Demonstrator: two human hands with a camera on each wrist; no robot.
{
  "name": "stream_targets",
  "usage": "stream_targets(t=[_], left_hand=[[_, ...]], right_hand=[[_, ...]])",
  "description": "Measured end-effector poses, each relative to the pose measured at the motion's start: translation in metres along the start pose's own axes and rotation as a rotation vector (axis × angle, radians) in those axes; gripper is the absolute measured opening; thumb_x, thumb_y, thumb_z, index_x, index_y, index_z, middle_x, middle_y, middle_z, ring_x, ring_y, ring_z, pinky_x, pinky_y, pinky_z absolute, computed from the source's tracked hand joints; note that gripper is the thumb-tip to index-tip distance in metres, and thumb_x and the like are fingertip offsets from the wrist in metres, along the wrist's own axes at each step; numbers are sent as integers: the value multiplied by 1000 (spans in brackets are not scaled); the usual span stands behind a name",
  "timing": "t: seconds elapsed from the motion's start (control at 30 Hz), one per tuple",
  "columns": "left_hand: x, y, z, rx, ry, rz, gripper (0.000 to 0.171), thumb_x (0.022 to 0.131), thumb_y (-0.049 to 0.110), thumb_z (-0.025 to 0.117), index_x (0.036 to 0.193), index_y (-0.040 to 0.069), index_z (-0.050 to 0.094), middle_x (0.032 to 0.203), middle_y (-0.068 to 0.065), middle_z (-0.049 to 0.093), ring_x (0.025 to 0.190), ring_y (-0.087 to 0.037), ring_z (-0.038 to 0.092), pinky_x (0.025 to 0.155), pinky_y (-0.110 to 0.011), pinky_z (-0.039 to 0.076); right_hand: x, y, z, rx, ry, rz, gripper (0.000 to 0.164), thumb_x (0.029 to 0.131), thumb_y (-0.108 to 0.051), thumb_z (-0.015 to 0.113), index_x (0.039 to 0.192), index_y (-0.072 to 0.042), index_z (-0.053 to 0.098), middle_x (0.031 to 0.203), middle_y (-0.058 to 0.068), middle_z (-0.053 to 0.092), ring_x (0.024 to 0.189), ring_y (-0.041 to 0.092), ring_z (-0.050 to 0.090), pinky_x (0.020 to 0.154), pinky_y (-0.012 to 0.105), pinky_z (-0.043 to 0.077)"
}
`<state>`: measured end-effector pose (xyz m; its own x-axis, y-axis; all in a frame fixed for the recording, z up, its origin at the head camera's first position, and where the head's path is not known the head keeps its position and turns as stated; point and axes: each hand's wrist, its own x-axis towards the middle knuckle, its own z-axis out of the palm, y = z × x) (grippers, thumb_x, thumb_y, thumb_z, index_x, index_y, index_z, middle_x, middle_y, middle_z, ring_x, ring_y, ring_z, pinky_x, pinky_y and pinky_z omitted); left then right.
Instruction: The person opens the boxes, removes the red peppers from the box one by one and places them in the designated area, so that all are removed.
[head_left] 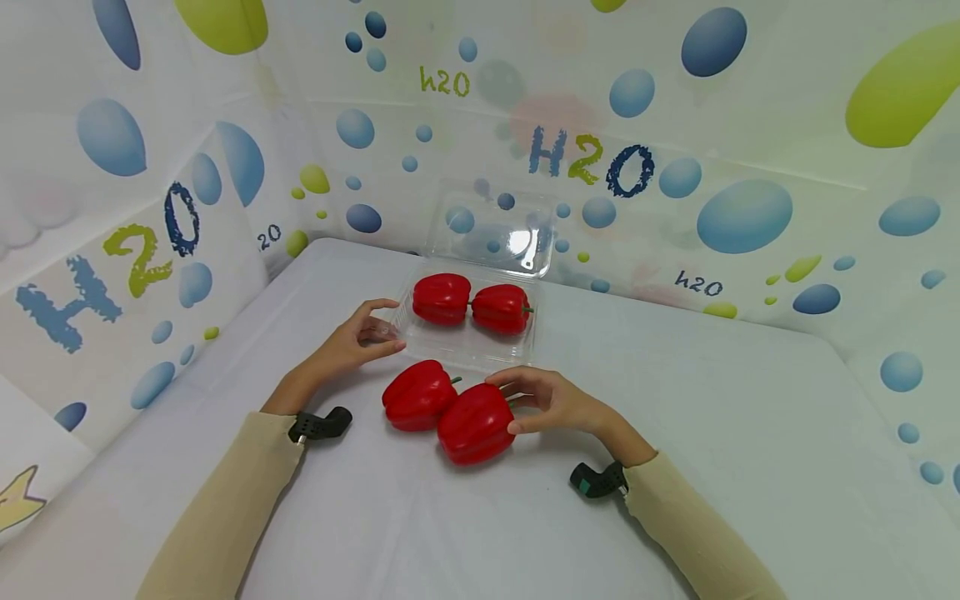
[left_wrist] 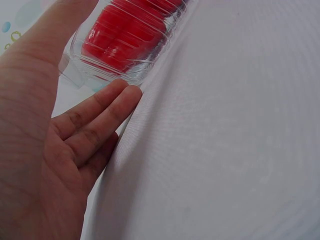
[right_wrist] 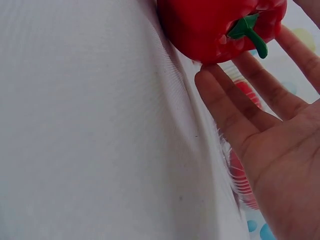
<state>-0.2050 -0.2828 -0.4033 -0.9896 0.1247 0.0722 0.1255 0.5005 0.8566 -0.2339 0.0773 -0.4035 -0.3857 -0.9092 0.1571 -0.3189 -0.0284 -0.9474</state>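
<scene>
Two red bell peppers, a left one (head_left: 441,299) and a right one (head_left: 501,310), sit side by side in a clear plastic clamshell box (head_left: 450,343). My left hand (head_left: 352,340) is at the box's left side, thumb and fingers spread apart, the straight fingertips right at its wall in the left wrist view. In front of the box, a third bell pepper (head_left: 417,397) lies on the table against a fourth bell pepper (head_left: 474,425). My right hand (head_left: 558,402) reaches to the fourth one's stem end, its fingers fairly straight and fingertips right at the pepper; the green stem (right_wrist: 248,34) points towards the palm.
The box's transparent lid (head_left: 483,250) stands raised at the back, near the printed curtain (head_left: 652,225). A white cloth (head_left: 712,400) covers the table. Black wrist cameras, a left one (head_left: 321,423) and a right one (head_left: 597,481), sit at the sleeve cuffs.
</scene>
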Motion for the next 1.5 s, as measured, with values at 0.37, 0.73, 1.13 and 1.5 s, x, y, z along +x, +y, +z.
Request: stream_targets(t=[0.37,0.73,1.13,1.5], left_hand=[[1,-1,-1,0,2,7,70,91,23,70,148,17,30,123,-20,59,116,-34,57,103,-53,44],[1,-2,-1,4,3,13,70,91,23,70,148,17,30,123,-20,59,115,-34,57,103,-52,44],[-1,0,-1,0,2,7,71,91,24,70,148,18,30,123,-20,59,115,-34,57,104,-53,43],[0,-1,0,12,5,8,70,91,24,70,148,17,30,122,-20,59,114,-34,58,101,-52,46]], right_hand=[[1,-1,0,-4,6,11,66,83,-7,74,138,10,41,136,20,50,123,38,50,97,41,51],[0,-2,0,15,9,14,62,84,-5,72,137,9,43,135,18,51,122,36,50,97,41,51],[1,-2,0,3,19,21,60,85,-7,72,135,10,44,134,21,52,122,35,51,97,41,51],[0,-5,1,4,20,17,58,85,-7,72,133,11,46,131,17,54,120,26,53,96,40,51]])
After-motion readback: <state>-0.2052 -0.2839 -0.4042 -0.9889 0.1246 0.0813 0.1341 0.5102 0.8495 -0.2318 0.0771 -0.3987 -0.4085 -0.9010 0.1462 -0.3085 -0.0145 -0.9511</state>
